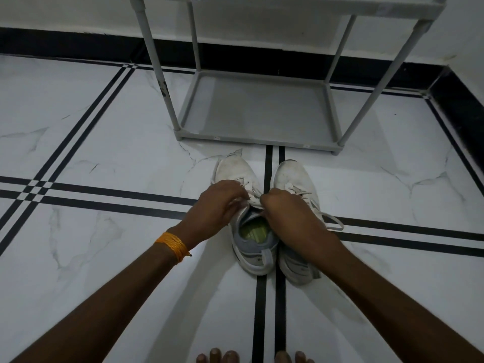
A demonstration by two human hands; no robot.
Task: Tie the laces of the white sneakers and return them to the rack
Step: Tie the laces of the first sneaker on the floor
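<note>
Left sneaker (251, 226), rack (258, 111) at 12 o'clock: lace-tying step; left hand (218, 205), right hand (284, 212), each grip pinching laces (253, 196); next, cinch knot

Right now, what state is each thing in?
Left sneaker: on the floor, laces being worked by both hands.
Right sneaker: on the floor, a lace loop trailing loose.
Rack: bottom shelf bare.
Left hand: closed on lace.
Right hand: closed on lace.
</note>
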